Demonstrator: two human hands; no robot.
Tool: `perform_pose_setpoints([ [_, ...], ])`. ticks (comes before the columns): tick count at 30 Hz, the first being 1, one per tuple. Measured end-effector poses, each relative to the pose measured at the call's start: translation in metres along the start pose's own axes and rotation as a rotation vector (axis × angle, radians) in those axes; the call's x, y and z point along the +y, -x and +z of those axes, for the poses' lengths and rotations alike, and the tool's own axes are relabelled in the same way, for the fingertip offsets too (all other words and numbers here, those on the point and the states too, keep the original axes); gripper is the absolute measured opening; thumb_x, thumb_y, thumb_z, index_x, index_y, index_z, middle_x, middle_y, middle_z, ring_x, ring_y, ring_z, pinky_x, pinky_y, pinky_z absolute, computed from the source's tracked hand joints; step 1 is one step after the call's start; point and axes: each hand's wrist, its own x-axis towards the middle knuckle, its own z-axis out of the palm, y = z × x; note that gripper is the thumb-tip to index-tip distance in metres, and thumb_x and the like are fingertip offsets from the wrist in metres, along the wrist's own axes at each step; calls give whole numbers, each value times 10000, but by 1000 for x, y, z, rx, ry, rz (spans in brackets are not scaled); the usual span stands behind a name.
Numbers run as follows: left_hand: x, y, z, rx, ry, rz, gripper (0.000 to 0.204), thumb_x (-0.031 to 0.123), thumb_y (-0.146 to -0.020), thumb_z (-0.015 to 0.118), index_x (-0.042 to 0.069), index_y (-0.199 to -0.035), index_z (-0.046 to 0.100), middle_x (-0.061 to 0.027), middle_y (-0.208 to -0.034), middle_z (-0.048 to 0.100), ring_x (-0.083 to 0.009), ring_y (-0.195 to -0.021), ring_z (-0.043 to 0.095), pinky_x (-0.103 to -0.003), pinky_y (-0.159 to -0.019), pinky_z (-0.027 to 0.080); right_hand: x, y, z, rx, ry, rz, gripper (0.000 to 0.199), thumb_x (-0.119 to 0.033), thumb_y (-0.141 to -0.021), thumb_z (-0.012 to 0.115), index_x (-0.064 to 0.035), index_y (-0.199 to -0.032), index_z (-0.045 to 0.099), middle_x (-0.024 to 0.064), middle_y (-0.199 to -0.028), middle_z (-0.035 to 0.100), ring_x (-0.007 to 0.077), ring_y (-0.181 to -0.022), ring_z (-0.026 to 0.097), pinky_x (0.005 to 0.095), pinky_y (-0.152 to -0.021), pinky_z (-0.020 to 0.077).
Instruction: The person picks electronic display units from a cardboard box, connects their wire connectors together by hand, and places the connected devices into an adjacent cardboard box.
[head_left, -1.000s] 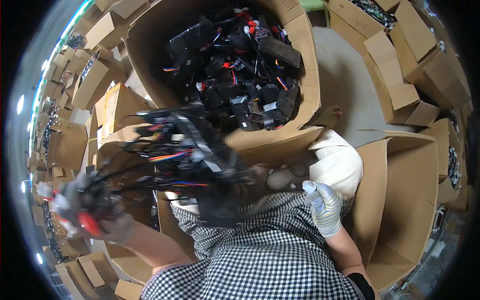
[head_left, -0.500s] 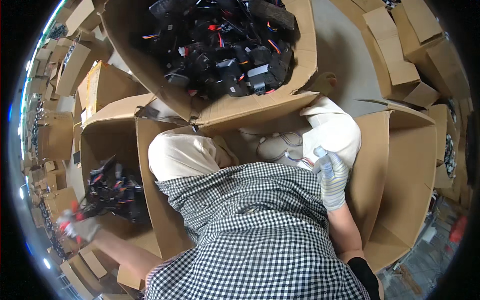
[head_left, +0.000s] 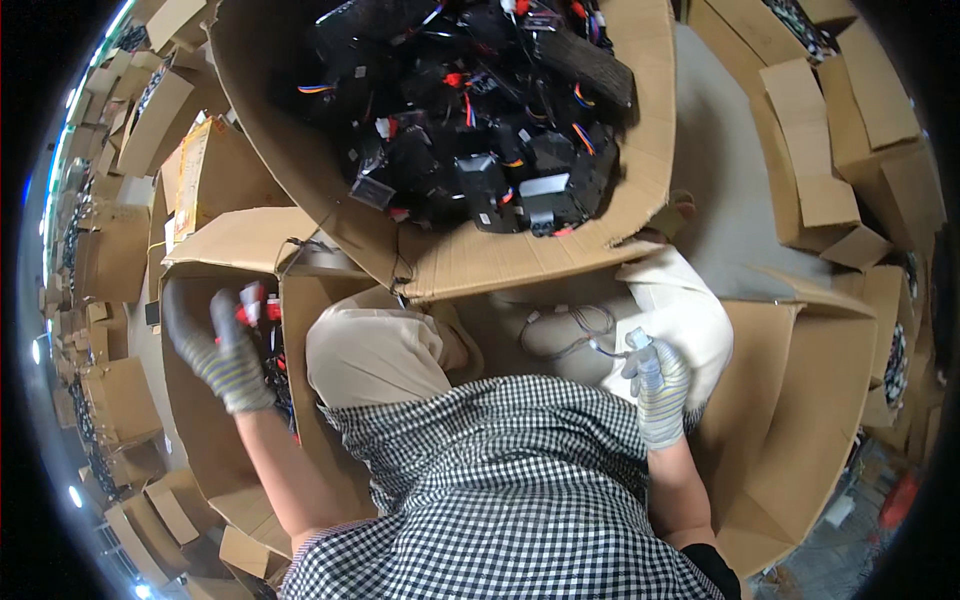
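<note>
Edges first: the tall brown cardboard box at your left (head_left: 195,435) has its knee-side wall close beside your cream-trousered left leg (head_left: 370,350); ahead, the near rim of the large brown cardboard carton (head_left: 520,268) crosses in front of both legs; open room lies on the bare grey floor (head_left: 720,170) past that carton's right side, and inside the deep brown cardboard box at your right (head_left: 815,420); your left hand, in a grey-and-yellow striped glove (head_left: 222,350), is over the left box, fingers and thumb spread wide; red and white plastic connectors (head_left: 273,308) show just beside the thumb, contact cannot be told; the black wired bundle (head_left: 274,375) is in that box, dark, tangled, partly hidden by hand and wall; your right hand, in a matching striped glove (head_left: 662,395), is partly curled near your right knee, a pale blue tip (head_left: 638,339) at its top; whether held or worn, cannot tell.
</note>
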Motion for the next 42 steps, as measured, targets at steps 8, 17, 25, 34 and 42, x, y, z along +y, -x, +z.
perform_pose_setpoints([
  [8, 8, -47, 212, -410, -386, 319, 764, 423, -765, 673, -1, -1329, 380, -232, -1307, 448, -378, -1227, 399, -455, -1038, 302, -16, -12, 33, -150, 179, -94, 380, -386, -917, 541, -30, -986, 655, 36, -579, 611, 104, -480, 544, 273, -479, 431],
  [17, 36, 11, 132, -1048, 140, -122, 221, 188, -866, 587, 32, -1012, 643, -129, -775, 639, -227, -666, 600, -322, -641, 487, 2, -15, 22, -162, 263, -99, 367, -351, -930, 520, -9, -935, 653, 58, -583, 606, 158, -530, 582, 290, -538, 463],
  [25, 30, 7, 163, -595, -378, 463, 294, 206, -784, 634, 60, -1039, 631, -179, -1000, 632, -333, -964, 577, -401, -880, 451, -30, -59, 44, -250, 304, -309, 375, -383, -919, 529, -35, -981, 654, 33, -615, 614, 125, -506, 549, 280, -493, 438],
  [34, 92, 0, 308, -734, -212, -88, 516, 440, -865, 520, 23, -1169, 532, -260, -984, 624, -394, -956, 595, -458, -819, 464, -8, -56, 63, -346, 406, -412, 252, -255, -918, 530, -137, -1100, 658, 55, -773, 668, 175, -618, 632, 309, -591, 500],
  [42, 54, 28, 356, -552, 239, -323, 435, 345, -877, 585, 1, -1142, 569, -149, -935, 661, -261, -797, 638, -365, -697, 504, 5, -31, 43, -317, 535, -437, 270, -299, -916, 526, -90, -1024, 658, 132, -870, 666, 328, -755, 637, 421, -652, 495],
])
